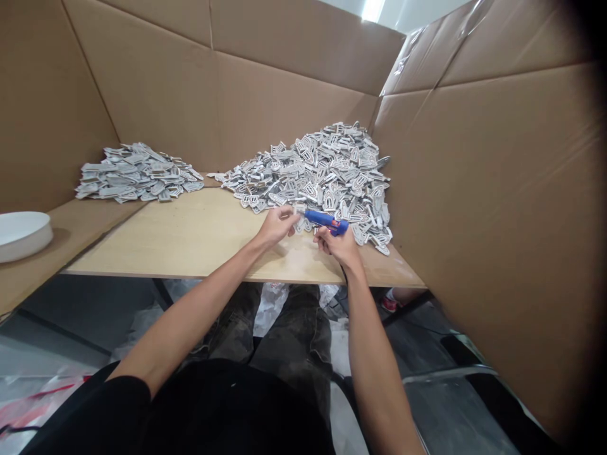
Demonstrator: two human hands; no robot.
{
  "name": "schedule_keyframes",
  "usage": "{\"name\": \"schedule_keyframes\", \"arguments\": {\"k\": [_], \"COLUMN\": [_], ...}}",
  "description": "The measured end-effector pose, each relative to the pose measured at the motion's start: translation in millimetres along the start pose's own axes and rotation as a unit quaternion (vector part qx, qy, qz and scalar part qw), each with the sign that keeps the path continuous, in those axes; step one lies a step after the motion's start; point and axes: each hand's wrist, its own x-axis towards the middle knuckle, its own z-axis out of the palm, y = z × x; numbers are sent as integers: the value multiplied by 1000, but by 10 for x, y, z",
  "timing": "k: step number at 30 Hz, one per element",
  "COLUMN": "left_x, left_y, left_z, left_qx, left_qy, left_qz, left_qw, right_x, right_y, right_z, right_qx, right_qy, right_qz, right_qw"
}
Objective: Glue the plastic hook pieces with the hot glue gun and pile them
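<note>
My right hand [337, 244] is closed round a blue glue gun [323, 219] with an orange trigger, its nozzle pointing left. My left hand [276, 224] pinches a small silvery-white flat piece [298, 212] right at the nozzle tip. Both hands hover just above the wooden board [190, 234], at the near edge of a large heap of the same silvery pieces [322, 170] that fills the right rear corner.
A smaller heap of pieces [135, 174] lies at the back left. A white bowl [21, 234] stands on the cardboard ledge at far left. Cardboard walls [497, 208] close in the back, left and right. My legs show below the board's front edge.
</note>
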Motion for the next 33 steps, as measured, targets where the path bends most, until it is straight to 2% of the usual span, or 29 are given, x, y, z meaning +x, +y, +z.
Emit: {"name": "schedule_keyframes", "arguments": {"k": [21, 33], "left_x": [-25, -60], "left_y": [47, 53], "left_z": [11, 8], "left_qx": [-23, 8], "left_qy": [16, 15], "left_qz": [8, 21], "left_qw": [1000, 1000], "right_x": [18, -15], "right_y": [25, -25], "right_z": [-12, -19], "right_qx": [6, -80], "right_qy": [19, 31], "right_qz": [-1, 12], "right_qw": [1000, 996]}}
